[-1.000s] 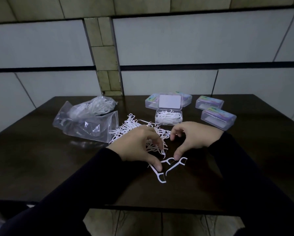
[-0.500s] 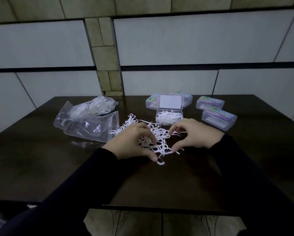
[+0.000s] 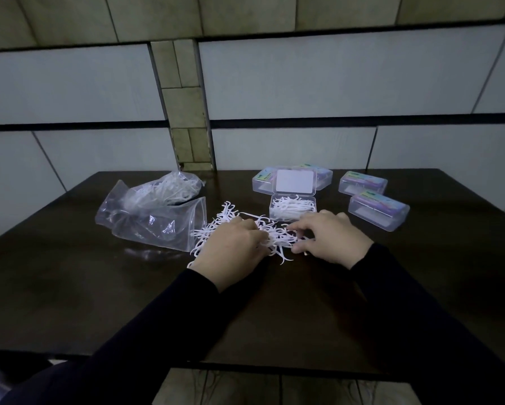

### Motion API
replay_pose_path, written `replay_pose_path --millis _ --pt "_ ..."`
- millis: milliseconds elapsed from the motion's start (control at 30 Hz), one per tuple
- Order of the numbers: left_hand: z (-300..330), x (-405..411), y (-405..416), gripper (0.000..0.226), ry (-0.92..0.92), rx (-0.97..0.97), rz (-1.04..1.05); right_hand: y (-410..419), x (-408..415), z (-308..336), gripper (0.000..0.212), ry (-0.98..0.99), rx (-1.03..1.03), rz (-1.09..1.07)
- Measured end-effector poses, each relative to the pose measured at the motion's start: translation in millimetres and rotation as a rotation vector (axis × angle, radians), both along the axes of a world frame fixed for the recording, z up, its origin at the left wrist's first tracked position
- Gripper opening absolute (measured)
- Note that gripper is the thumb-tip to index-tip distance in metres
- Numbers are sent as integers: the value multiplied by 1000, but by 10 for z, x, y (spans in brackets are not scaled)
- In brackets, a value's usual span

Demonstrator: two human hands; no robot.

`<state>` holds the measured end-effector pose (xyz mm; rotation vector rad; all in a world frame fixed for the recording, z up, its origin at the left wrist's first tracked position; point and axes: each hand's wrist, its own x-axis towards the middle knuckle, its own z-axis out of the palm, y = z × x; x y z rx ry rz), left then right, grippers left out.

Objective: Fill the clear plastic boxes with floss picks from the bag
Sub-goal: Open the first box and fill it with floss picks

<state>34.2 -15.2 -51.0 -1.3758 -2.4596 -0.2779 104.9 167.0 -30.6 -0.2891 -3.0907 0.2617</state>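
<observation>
A loose pile of white floss picks (image 3: 277, 239) lies on the dark table (image 3: 70, 287) between my hands. My left hand (image 3: 231, 252) rests on the pile's left side with fingers curled into the picks. My right hand (image 3: 330, 238) sits at the pile's right side, its fingers and thumb curled round some picks. Just behind stands an open clear box (image 3: 292, 209), partly filled with picks, its lid (image 3: 295, 181) raised. A clear zip bag (image 3: 157, 220) lies to the left, and a second bag (image 3: 166, 190) behind it holds more picks.
Closed clear boxes with coloured labels stand at the back right: one (image 3: 378, 209) near my right hand, another (image 3: 362, 182) behind it, and more (image 3: 263, 179) behind the open lid. The table's front edge (image 3: 245, 365) is near me. A tiled wall stands behind.
Both hands moved away from me, pushing the stray picks near the front back into the pile. The hands now sit closer to the open box.
</observation>
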Motion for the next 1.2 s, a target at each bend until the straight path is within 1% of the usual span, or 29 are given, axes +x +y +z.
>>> replay_pose_path --millis 167,333,467,600,700,800,933,1033,1200 --pt "-10 65 69 32 75 -37 101 -39 8 -2 30 51 90 -53" --pt "-22 45 82 33 120 -4 139 -46 9 -24 18 98 126 -74" --pt "-21 28 87 28 155 41 136 -27 5 -35 19 135 156 -77" --pt "-9 -15 95 12 168 167 129 -38 10 -34 24 138 177 -70" --pt "-29 -79 106 9 176 254 137 -40 25 -13 23 184 167 -109" --pt "-24 -97 113 9 141 329 156 -2 58 23 20 206 143 -177" --pt "6 -93 130 19 72 406 191 55 92 78 13 211 93 -215" --pt "37 -111 167 26 5 443 194 94 106 118 12 272 81 -223" --pt "101 -170 236 30 -79 477 202 157 115 161 15 392 46 -220"
